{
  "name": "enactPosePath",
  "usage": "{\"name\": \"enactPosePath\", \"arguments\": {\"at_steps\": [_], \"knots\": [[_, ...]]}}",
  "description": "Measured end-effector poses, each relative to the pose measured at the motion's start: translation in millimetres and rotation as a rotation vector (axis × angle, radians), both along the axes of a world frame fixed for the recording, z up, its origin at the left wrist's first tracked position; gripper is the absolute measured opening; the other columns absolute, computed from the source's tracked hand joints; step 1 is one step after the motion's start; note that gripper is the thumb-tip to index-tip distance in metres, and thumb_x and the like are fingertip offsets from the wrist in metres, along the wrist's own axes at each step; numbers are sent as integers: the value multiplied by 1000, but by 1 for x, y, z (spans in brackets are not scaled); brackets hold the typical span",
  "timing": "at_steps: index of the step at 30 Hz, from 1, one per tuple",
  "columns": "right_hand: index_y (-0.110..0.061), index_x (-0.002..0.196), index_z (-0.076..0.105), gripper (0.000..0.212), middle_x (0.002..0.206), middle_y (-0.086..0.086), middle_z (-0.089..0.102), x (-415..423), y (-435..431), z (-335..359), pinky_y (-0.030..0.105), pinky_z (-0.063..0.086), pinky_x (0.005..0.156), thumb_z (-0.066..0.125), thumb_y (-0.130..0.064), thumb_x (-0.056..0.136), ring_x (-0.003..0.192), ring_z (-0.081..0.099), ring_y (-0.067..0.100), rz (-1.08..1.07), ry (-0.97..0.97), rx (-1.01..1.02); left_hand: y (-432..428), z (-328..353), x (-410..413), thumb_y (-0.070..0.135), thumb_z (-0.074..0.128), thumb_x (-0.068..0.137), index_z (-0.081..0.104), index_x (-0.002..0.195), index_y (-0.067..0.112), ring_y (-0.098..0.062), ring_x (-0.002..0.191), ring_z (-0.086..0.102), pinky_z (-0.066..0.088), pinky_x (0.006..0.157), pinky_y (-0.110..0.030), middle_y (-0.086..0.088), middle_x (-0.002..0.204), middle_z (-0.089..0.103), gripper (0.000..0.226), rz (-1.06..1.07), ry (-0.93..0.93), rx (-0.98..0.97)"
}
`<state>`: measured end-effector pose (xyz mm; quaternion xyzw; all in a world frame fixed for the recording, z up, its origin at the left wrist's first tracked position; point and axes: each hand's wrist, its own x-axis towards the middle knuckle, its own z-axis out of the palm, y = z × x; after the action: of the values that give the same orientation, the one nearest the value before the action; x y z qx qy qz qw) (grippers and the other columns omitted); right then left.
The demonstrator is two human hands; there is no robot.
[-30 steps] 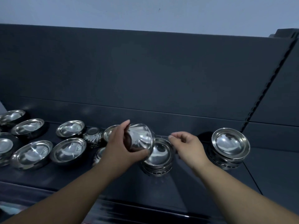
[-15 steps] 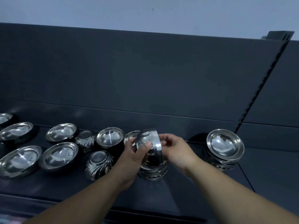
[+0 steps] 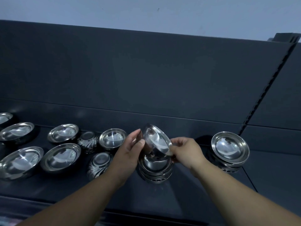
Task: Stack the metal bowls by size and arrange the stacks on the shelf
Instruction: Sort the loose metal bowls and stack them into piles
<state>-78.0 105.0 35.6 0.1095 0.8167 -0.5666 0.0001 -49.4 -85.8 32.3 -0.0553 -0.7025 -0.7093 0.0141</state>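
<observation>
Bowl [image 3: 156,141] tilted, mouth facing left

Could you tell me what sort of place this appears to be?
Probably a shop or storeroom display shelf. A dark shelf with a slotted upright at the back panel carries many loose steel bowls and two bowl stacks, beneath a plain pale wall.

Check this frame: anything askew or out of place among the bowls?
Two patterned bowls sit upside down among upright loose ones. The held bowl is steeply tilted between the left hand and right hand, above the middle stack, not yet nested. The right stack looks tidy.
</observation>
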Motion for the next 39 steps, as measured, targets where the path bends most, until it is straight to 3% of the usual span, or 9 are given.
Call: {"name": "enactPosePath", "arguments": {"at_steps": [3, 6, 10, 17, 23, 29, 31, 34, 39], "knots": [[-23, 89, 75, 13, 79, -5, 76, -1, 2, 0, 41, 62, 75, 68, -24, 78, 71, 72, 16, 2, 48, 189, -10, -9, -2, 36, 47, 98, 61, 109, 35, 22, 96, 55, 39, 79, 1, 20, 107, 64, 17, 51, -34, -232], [-24, 97, 72, 15, 83, -4, 74, 2, -2, -1, 28, 59, 73, 69, -28, 82, 72, 70, 14, 36, 65, 290, -16, -25, -5, 59, 51, 84, 57, 123, 29, -4, 118, 54, 42, 103, -29, 10, 125, 60, 50, 51, -63, -431], [-25, 101, 73, 18, 81, -12, 70, 8, 0, -2, 3, 38, 57, 69, -35, 86, 70, 62, 1, 28, 106, 373, -19, -41, -8, 40, 55, 93, 58, 124, 30, -9, 117, 54, 42, 100, -29, 11, 124, 59, 33, -3, -137, -431], [-26, 113, 69, 36, 101, -13, 72, 25, 12, -27, 27, 53, 92, 67, -48, 85, 92, 68, 3, 39, 91, 203, -1, -49, -4, 27, 50, 97, 53, 124, 36, -14, 102, 63, 55, 72, -25, 4, 116, 65, 28, -29, -376, -131], [-25, 148, 35, 125, 135, -12, 57, 42, 39, -54, 35, 45, 108, 83, -72, 42, 120, 58, 3, 145, 14, 27, 24, -49, -7, 29, 49, 97, 60, 118, 35, -12, 105, 65, 55, 76, -25, 7, 115, 69, 25, -37, -379, -89], [-24, 130, 53, 63, 115, -13, 65, 46, 65, -60, 28, 43, 108, 83, -28, 75, 111, 61, 1, 55, 44, 53, 62, -44, -10, 36, 46, 97, 46, 131, 43, -15, 106, 62, 53, 87, -31, 7, 119, 65, 35, -43, -368, -171], [-18, 133, 54, 60, 111, -15, 64, 41, 71, -61, 29, 44, 108, 80, -24, 80, 115, 61, 6, 19, 67, 50, 74, -42, -14, 39, 45, 98, 39, 135, 44, -16, 102, 61, 52, 92, -33, 7, 119, 62, 38, -31, -367, -218], [-19, 138, 48, 59, 117, -15, 61, 34, 79, -61, 16, 45, 99, 74, -18, 85, 109, 61, -2, 32, 68, 32, 92, -34, -22, 33, 47, 99, 42, 131, 40, -11, 87, 62, 55, 77, -26, 10, 108, 64, 33, -38, -419, -88], [-23, 141, 40, 65, 116, -18, 62, 27, 88, -70, 20, 44, 102, 68, -3, 87, 111, 61, -1, 80, 41, -84, 110, -36, -35, 21, 49, 99, 38, 142, 32, -12, 111, 58, 48, 96, -32, 10, 123, 59, 45, -109, -427, 21]]}}
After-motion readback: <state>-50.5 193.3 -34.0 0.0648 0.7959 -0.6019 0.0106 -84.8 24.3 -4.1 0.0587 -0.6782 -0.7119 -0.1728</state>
